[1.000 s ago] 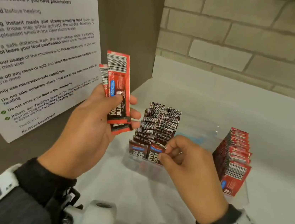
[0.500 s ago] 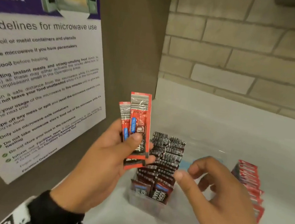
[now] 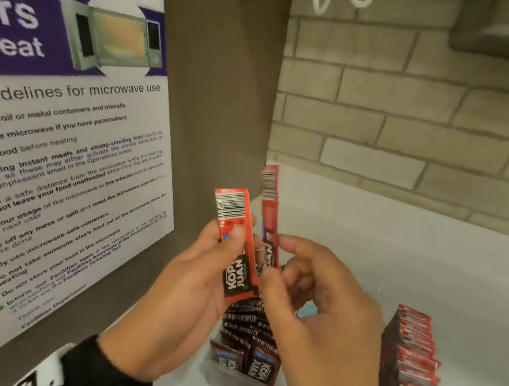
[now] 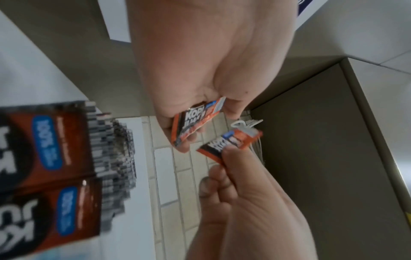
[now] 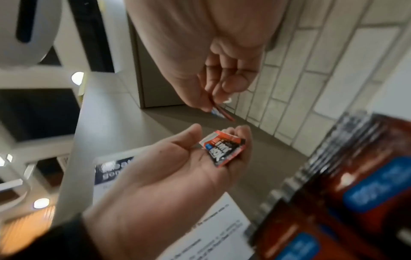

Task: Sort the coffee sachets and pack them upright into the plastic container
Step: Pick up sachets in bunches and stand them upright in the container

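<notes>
Clear plastic container (image 3: pixel 225 377): brown sachets (image 3: pixel 246 336) standing upright, red sachets (image 3: pixel 410 362) ranked apart at right, apparently sorted by colour. Left hand (image 3: pixel 190 287): thumb clamps one red sachet (image 3: pixel 235 248). Right hand (image 3: pixel 322 310): fingertips pinch second red sachet (image 3: pixel 270 223), likely bound for red row.

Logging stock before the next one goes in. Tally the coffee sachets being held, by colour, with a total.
Red coffee sachets held: 2, the left sachet gripped by the left hand and the right sachet pinched by the right hand
Brown coffee sachets held: 0
Total held: 2
The packed brown sachets and the red stack overlap too much to count.
</notes>
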A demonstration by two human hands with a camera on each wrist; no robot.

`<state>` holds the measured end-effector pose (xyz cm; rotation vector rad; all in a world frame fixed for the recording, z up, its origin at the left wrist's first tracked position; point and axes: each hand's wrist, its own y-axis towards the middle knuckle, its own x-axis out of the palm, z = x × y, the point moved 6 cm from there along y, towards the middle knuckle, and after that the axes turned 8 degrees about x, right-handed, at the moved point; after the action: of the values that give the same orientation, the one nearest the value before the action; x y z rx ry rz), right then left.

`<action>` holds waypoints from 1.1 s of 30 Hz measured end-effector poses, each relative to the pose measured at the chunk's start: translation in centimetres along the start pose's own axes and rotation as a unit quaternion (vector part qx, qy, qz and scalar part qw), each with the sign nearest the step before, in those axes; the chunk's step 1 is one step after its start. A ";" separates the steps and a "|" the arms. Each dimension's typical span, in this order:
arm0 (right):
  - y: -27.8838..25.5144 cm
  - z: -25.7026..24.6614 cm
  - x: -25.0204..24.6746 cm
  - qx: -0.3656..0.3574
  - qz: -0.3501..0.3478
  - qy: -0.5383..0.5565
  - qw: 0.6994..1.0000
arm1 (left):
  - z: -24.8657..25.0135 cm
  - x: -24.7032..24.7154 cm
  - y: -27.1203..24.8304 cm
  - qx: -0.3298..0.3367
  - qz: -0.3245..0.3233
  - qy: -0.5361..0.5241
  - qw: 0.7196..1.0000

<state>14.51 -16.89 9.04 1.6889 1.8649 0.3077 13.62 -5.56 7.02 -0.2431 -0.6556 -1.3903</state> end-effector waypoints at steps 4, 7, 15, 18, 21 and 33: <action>-0.3 0.0 0.9 -0.022 -0.074 -0.111 0.991 | -0.6 0.9 -0.5 -0.030 -0.018 -0.022 0.999; -0.5 -0.4 0.4 0.002 -0.064 -0.077 0.995 | 0.1 0.4 -0.2 -0.015 0.002 -0.039 0.999; 0.2 1.4 1.9 0.174 -0.114 0.159 0.965 | 0.4 -0.1 -1.2 0.014 0.018 0.027 0.999; 0.1 2.2 1.8 0.218 -0.114 0.218 0.945 | 0.1 -0.1 -1.5 0.015 0.028 0.022 0.999; 0.6 2.8 1.0 0.225 -0.099 0.251 0.936 | 0.3 0.1 -1.3 0.035 0.033 0.038 0.998; 1.6 1.3 -5.5 0.061 -0.061 0.225 0.971 | 4.3 -5.0 -1.4 0.136 0.112 0.137 0.975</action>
<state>16.66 -22.20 10.38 1.6735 2.3477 0.5739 10.85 0.59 7.34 0.0905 -0.5610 -1.0788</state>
